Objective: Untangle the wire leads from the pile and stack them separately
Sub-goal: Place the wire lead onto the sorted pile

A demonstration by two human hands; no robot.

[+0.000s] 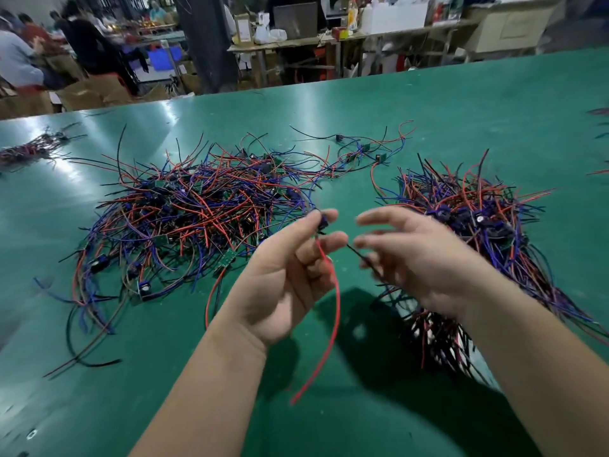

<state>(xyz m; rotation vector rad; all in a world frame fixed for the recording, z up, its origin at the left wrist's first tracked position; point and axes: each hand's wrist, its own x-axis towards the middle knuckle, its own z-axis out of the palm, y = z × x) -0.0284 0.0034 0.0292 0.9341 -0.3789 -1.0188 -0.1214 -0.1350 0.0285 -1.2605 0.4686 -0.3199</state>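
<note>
Head view showed the left hand [290, 275] raised above the table [461, 103], pinching one lead [337, 308] by its small dark component between thumb and fingertips. Its red wire hung down toward the near edge, and its black wire ran right to the right hand [415, 255]. That hand was blurred, fingers spread, and whether it gripped the black wire could not be told. The tangled pile [197, 206] lay left and far of the hands. The sorted stack [478, 219] lay just right, nearer the right hand, its wires running mostly near-to-far, so laying the lead there would likely mean swinging it rightward.
</note>
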